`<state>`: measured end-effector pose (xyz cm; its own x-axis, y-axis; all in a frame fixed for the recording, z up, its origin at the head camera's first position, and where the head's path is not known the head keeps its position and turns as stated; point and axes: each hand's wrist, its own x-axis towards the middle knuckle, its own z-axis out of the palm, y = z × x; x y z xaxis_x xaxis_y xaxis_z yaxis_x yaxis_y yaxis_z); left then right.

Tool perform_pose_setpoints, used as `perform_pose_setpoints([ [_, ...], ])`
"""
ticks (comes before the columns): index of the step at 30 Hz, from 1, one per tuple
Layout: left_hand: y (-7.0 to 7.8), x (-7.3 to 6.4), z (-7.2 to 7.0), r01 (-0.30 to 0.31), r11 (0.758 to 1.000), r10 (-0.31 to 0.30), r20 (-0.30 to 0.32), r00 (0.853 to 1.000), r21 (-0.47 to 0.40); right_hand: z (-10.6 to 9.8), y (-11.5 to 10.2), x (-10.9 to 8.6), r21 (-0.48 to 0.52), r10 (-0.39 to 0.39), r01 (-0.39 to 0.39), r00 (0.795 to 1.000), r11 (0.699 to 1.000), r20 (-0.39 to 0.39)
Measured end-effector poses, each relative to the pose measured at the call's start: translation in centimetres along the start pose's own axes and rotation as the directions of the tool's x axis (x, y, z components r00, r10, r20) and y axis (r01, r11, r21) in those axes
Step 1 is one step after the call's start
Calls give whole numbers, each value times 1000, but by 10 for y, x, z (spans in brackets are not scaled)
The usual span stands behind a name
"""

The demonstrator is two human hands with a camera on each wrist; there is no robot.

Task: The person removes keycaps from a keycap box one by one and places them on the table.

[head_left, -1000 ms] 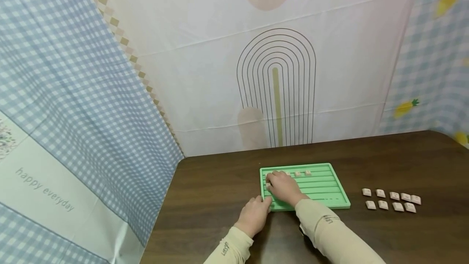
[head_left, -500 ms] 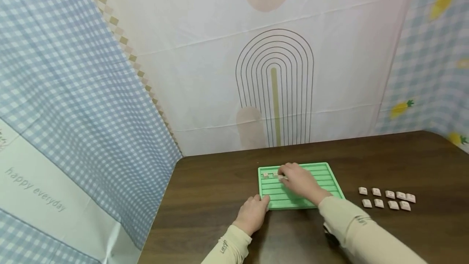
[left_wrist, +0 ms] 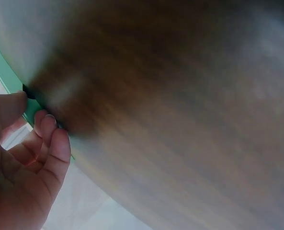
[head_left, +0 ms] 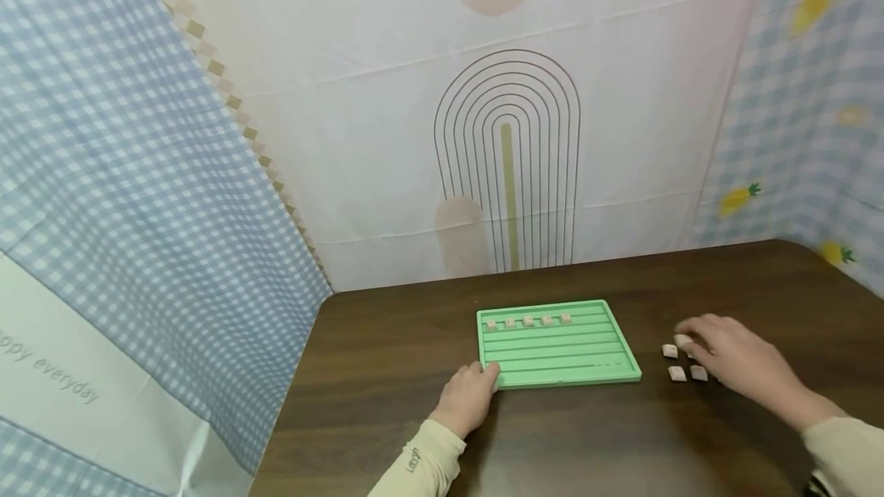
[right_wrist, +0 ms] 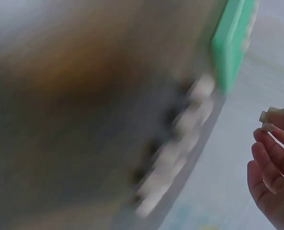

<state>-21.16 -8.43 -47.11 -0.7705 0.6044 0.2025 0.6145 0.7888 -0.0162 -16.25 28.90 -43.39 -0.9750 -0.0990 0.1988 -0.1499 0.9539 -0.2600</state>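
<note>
At green tray, left grip holds corner; right grip pinches white tile.

Five cream keycaps sit spaced across the green tray.

White cloth reads "everyday"; lettering on left sleeve is unclear.

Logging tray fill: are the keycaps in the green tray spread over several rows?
No, the head view shows five keycaps in one row near the far rim of the green tray.
</note>
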Motion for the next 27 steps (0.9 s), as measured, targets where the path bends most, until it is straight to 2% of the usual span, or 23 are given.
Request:
perform_pose_setpoints([
  [7,-2,1,1,33,999,-33,15,999,-9,-3,57,-37,-123,137,-134,990,983,16],
  [12,1,1,3,26,1000,-26,20,999,-14,5,82,-57,-122,205,-191,972,974,112],
  [19,1,1,2,30,999,-29,21,999,-19,18,88,-53,-94,254,-241,954,966,158],
  [27,1,1,0,32,999,-32,16,999,-13,14,86,-43,-64,247,-239,946,969,209],
])
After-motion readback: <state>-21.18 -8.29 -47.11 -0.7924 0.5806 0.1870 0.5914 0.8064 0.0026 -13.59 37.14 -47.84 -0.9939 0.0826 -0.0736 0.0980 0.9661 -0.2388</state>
